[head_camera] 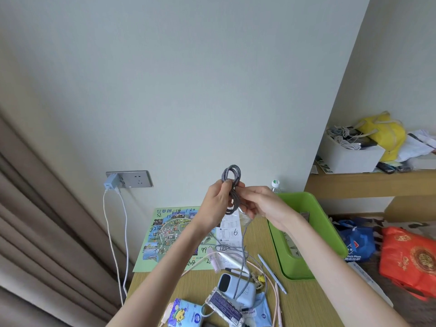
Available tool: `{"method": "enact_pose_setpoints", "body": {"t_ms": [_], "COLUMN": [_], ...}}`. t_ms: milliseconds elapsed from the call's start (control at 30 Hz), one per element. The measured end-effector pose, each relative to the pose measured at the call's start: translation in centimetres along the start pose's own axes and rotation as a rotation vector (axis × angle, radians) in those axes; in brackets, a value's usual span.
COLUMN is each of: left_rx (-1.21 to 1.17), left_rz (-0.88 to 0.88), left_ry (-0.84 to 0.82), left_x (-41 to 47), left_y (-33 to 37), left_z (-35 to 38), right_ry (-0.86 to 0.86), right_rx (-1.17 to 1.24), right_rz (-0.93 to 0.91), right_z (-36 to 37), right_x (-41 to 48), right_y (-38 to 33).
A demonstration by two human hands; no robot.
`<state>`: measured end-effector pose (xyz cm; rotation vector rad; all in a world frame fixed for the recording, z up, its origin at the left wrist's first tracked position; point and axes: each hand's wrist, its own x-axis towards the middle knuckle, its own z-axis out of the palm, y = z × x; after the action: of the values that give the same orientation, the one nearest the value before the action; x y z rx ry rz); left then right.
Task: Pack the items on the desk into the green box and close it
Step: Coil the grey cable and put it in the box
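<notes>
Two hands coiling grey cable [232, 185] left of green box [304, 232].
Left hand [218, 204] pinches the loops; right hand [259, 204] grips strands. Advise gathering the trailing tail before boxing.

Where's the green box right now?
In the head view, the green box sits open on the desk's right side, just beyond the right hand.

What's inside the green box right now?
The green box stands open at the desk's right edge. Inside, a small grey item sits near the far wall and pale items show lower down. The right hand and forearm hide the rest of the floor.
</notes>
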<state>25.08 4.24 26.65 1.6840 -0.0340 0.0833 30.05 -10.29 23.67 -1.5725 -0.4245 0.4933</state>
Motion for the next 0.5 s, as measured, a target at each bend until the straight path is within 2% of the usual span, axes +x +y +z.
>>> {"method": "enact_pose_setpoints", "body": {"t_ms": [200, 300, 500], "left_rx": [0.07, -0.028, -0.233], "left_rz": [-0.023, -0.066, -0.123], "left_ry": [0.077, 0.106, 0.243], "left_x": [0.5, 0.7, 1.6], "left_y": [-0.5, -0.3, -0.5], "left_z": [-0.2, -0.9, -3.4], "right_ry": [0.009, -0.03, 0.054], "right_rx": [-0.09, -0.116, -0.184], "right_rz": [-0.01, -0.016, 0.004], "right_z": [0.4, 0.2, -0.7], "right_x": [-0.2, -0.3, 0.0], "right_y": [-0.7, -0.7, 0.4]}}
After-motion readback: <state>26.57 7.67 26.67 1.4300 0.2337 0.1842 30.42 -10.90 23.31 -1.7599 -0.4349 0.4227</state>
